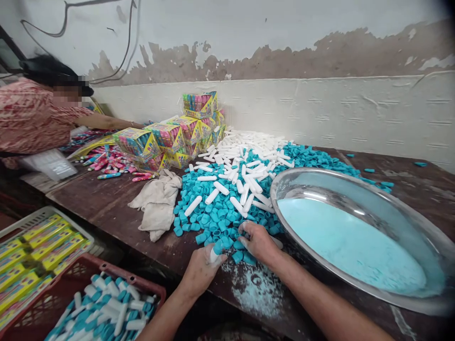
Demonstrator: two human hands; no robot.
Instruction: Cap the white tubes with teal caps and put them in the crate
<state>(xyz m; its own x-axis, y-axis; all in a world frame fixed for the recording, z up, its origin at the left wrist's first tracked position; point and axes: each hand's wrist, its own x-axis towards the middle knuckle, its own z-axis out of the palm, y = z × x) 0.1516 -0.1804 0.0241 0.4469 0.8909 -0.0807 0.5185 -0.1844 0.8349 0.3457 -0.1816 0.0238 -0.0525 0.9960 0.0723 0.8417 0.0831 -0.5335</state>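
My left hand [201,271] is closed round a white tube with a blue cap [215,252], held upright at the table's front edge. My right hand [258,241] rests just to its right, fingers curled into the near edge of a heap of blue caps [213,213]. White tubes [245,166] lie scattered over the caps and piled behind them. What the right fingers hold, if anything, is hidden. Spilled blue powder [256,289] dusts the wood below both hands.
A wide metal basin [408,213] of blue powder fills the right. A grey cloth [158,201] lies left of the caps. Stacked yellow boxes [177,137] stand behind. A red crate [71,279] holds capped tubes. Another person [31,118] works at far left.
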